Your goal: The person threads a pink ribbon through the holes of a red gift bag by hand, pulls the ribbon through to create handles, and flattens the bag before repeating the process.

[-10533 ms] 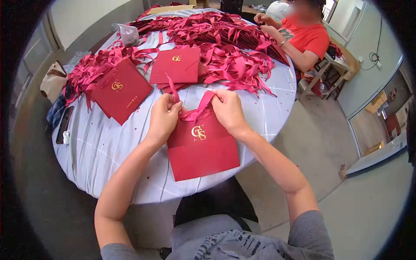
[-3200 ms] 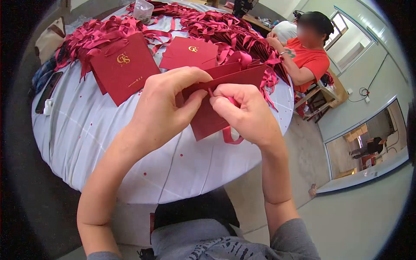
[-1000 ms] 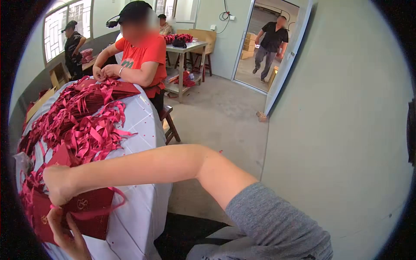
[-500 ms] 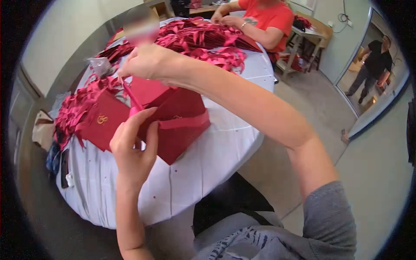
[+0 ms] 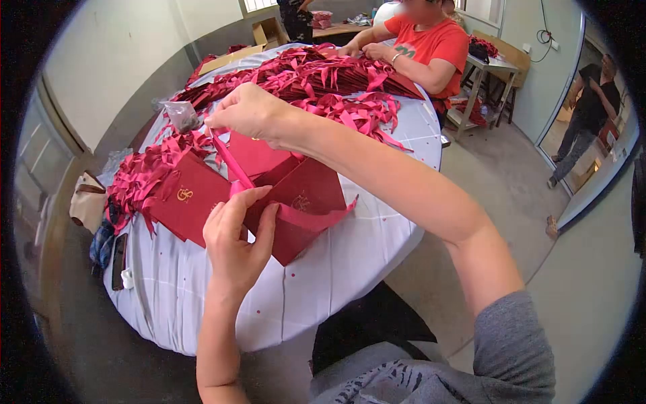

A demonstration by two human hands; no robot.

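Observation:
A pink ribbon [image 5: 232,160] stretches between my two hands over a dark red paper bag [image 5: 286,242] with a pale printed emblem. My right hand [image 5: 247,116] is raised at the far side, its fingertips pinched on the ribbon's upper end. Nearer to me, my left hand [image 5: 237,237] pinches the same ribbon between thumb and fingers at the bag's front. From there a ribbon tail [image 5: 316,219] runs right, past the bag's edge. To the left lie more red bags [image 5: 171,192] with a gold emblem, their ribbons heaped beside them.
Rows of ribboned red bags [image 5: 323,71] cover the far side of the white-covered round table [image 5: 323,289]. A co-worker in a red shirt [image 5: 437,50] sits there. A clear plastic bag [image 5: 182,116], a phone [image 5: 120,252] and a white earbud case [image 5: 128,278] lie at the left.
The camera view has shifted, so the table appears further right and lower. Both hands keep hold of the ribbon. Its right tail now sticks out beyond the bag's edge.

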